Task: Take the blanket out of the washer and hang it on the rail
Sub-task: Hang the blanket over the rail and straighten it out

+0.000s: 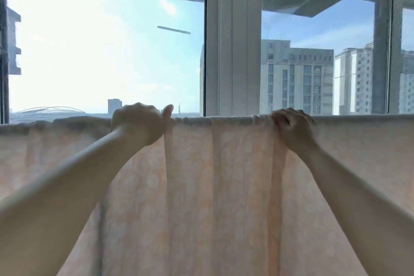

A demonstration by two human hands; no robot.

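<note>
1. One pale pink blanket [201, 186] hangs over the rail, in front of the window [100, 51].
2. Two hands: the left hand [140, 122] and the right hand [291, 127] each grip its top edge.
3. The blanket hides the rail; its bottom is cut off.
4. There is open room above the blanket.

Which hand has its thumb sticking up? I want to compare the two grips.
The left hand: its thumb points up above the blanket top edge. The right hand keeps all digits curled down over the fabric.
</note>
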